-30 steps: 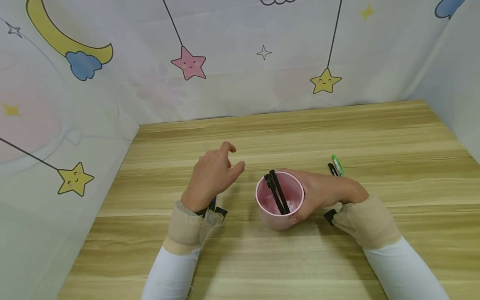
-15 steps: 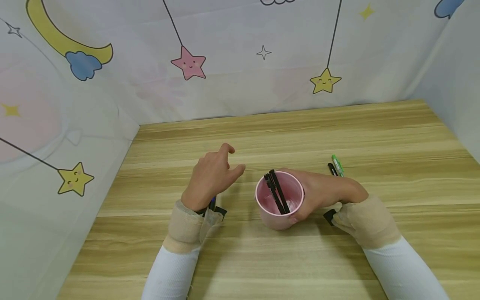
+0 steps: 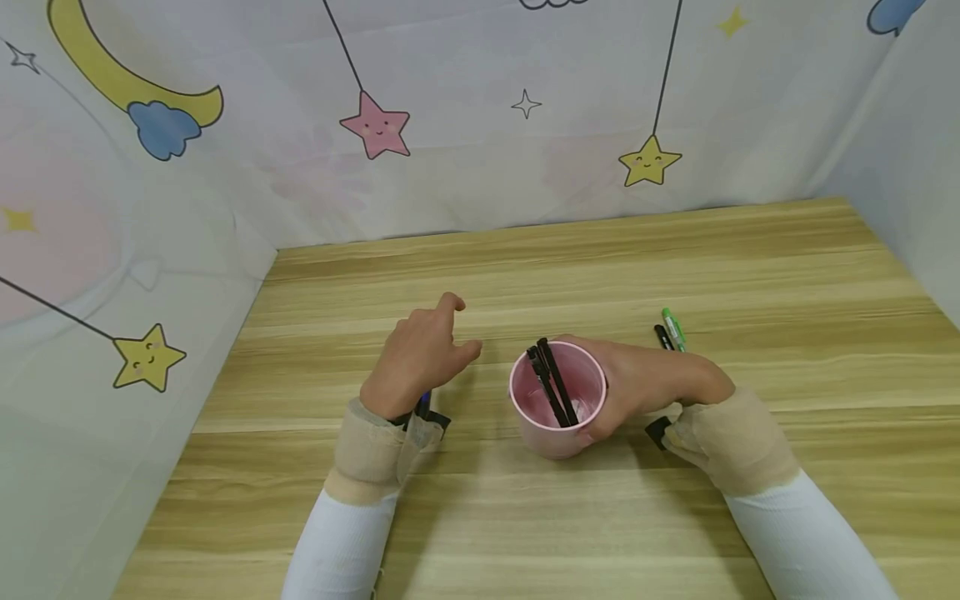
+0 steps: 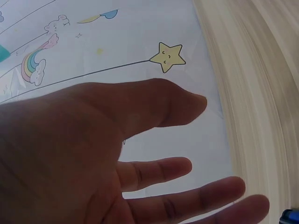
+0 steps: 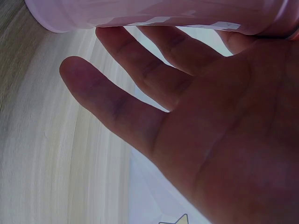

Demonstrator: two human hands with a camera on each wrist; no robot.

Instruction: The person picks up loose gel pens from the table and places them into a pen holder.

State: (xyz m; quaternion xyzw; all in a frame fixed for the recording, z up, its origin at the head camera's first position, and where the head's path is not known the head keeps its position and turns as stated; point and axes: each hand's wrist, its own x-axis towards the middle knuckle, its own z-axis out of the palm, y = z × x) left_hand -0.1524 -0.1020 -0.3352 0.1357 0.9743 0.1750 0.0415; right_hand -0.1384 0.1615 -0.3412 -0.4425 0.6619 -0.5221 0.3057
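Observation:
A pink cup (image 3: pixel 553 442) stands upright near the middle of the wooden table in the head view. Two black pens (image 3: pixel 549 387) lean inside it against the far left part of its rim. My right hand (image 3: pixel 645 379) grips the cup from the right, thumb on the near side, the other fingers mostly hidden behind it. In the right wrist view the cup's glossy side (image 5: pixel 154 14) lies along the fingers (image 5: pixel 154 70). Left of the cup, my left hand (image 3: pixel 420 354) hovers with nothing in it, thumb and index finger apart.
Beyond the right hand lie a green and white pen (image 3: pixel 673 327) and a black pen (image 3: pixel 663 337), both partly covered by that hand. A blue and black object (image 3: pixel 424 403) shows beside the left wrist. A printed cloth (image 3: pixel 465 183) borders the table's back edge.
My left hand has drifted slightly down and to the left. The right hand and the cup with its pens stay in place.

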